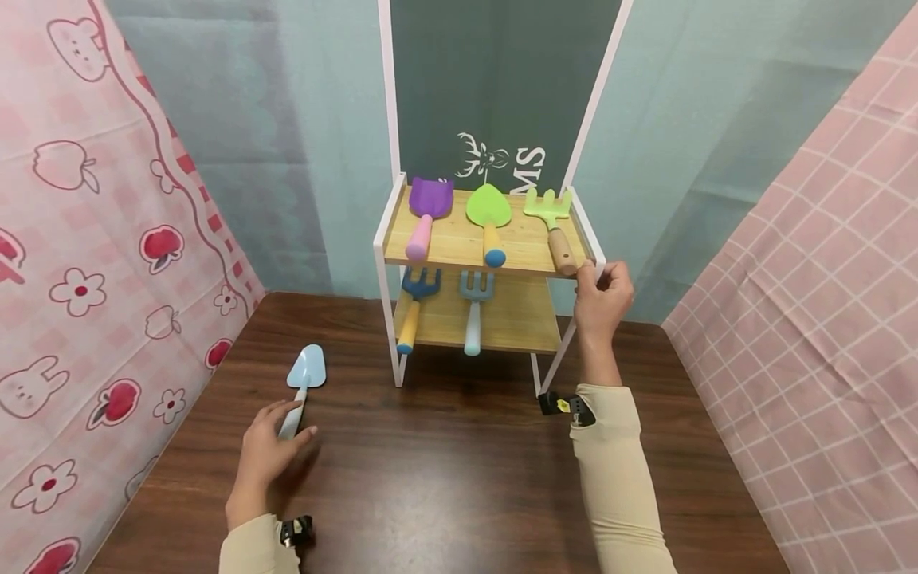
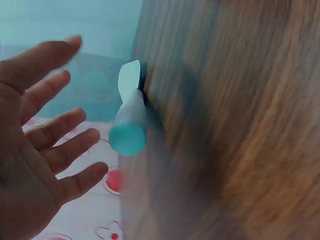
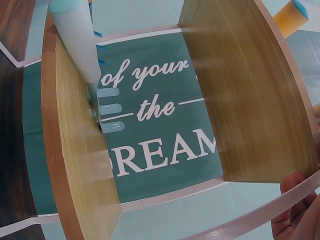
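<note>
A light blue trowel [image 1: 307, 368] lies on the table at the left. Over its handle hovers my left hand [image 1: 268, 446]; in the left wrist view that hand [image 2: 47, 135] has its fingers spread, apart from the trowel [image 2: 128, 127]. My right hand [image 1: 604, 303] grips the front right corner of a two-tier shelf [image 1: 459, 253], beside the wooden handle of a yellow-green hand rake [image 1: 549, 209]. In the right wrist view, fingertips [image 3: 292, 182] show at the white frame [image 3: 260, 212], the rest of the hand mostly cut off.
On the top tier lie a purple shovel [image 1: 430, 199] and a green trowel [image 1: 489, 207]. A dark blue fork [image 1: 410, 319] and a grey-blue fork [image 1: 474, 315] occupy the lower tier. Patterned cloth [image 1: 86, 239] hangs left, a pink checked one [image 1: 825, 279] right.
</note>
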Available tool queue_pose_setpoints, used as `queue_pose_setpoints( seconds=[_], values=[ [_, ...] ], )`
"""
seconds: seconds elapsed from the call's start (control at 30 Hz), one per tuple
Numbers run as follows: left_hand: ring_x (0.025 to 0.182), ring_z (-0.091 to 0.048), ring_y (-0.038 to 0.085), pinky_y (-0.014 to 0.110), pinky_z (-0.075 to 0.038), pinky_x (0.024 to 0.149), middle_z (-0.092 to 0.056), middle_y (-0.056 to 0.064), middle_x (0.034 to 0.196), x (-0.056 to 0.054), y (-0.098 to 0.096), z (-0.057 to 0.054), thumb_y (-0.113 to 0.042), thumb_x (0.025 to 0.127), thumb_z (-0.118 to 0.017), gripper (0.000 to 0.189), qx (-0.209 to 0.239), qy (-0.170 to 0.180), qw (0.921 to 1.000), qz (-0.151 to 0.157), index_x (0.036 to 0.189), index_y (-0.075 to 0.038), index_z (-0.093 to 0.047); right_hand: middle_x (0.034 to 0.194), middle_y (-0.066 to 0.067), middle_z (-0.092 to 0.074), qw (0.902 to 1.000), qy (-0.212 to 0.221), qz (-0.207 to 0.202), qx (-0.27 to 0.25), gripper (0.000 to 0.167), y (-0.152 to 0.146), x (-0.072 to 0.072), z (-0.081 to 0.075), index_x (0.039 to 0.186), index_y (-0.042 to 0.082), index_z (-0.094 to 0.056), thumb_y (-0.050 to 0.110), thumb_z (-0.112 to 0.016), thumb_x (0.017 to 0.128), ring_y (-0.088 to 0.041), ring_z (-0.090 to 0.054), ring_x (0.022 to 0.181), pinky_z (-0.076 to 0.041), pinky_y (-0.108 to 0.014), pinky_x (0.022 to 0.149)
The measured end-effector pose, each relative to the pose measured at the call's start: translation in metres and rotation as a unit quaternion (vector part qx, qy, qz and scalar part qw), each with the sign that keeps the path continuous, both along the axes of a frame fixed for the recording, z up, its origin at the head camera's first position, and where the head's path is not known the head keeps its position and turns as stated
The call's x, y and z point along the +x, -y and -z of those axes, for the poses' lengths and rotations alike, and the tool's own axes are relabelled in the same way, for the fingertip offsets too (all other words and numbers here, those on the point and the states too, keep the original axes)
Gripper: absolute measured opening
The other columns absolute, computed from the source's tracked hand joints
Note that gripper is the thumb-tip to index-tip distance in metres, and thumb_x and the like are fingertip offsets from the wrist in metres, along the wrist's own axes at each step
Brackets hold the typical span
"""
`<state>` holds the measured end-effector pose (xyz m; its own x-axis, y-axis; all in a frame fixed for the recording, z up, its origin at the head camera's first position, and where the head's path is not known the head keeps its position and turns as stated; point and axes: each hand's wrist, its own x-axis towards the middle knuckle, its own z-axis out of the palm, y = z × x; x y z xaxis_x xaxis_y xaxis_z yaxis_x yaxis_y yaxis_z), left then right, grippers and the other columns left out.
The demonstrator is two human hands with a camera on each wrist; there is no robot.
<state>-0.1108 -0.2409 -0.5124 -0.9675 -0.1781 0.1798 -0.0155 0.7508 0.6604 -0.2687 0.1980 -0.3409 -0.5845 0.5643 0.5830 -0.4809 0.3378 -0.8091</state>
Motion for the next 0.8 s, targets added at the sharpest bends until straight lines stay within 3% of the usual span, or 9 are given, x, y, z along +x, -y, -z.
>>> queue_pose_setpoints(
  seconds=[0.27,0.5,0.8],
  values=[
    [0.115,-0.044,0.041,0.055,-0.032,0.094,-0.05,0.023,0.124,0.007,0.0,0.013,-0.017,0.071,-0.082,0.057,0.067,-0.042,0.9954,-0.054,0.121,-0.001,-0.059,0.055,-0.002,-0.051,1.0,-0.003,0.003,0.0,0.022,-0.001,0.0,-0.001,0.064,0.008,-0.046,0.011,-0.06,0.08,-0.009,-0.047,0.048,-0.032,-0.021,0.046],
    [0.115,-0.046,0.036,0.049,-0.036,0.094,-0.045,0.022,0.127,0.009,0.001,0.026,-0.017,0.071,-0.082,0.067,0.145,0.008,0.9843,-0.101,0.13,-0.002,-0.052,0.055,0.001,-0.05,1.0,-0.004,0.003,0.005,0.023,0.001,0.003,-0.001,0.063,0.011,-0.045,0.01,-0.06,0.08,-0.008,-0.048,0.048,-0.034,-0.021,0.046],
    [0.121,-0.037,0.042,0.053,-0.028,0.098,-0.042,0.027,0.132,0.004,0.002,0.039,-0.019,0.074,-0.08,0.068,0.124,0.019,0.9852,-0.117,0.13,0.004,-0.05,0.055,0.001,-0.05,0.9999,-0.006,0.001,0.009,0.023,0.0,0.001,0.0,0.063,0.012,-0.045,0.011,-0.06,0.081,-0.007,-0.049,0.047,-0.035,-0.02,0.045]
  ],
)
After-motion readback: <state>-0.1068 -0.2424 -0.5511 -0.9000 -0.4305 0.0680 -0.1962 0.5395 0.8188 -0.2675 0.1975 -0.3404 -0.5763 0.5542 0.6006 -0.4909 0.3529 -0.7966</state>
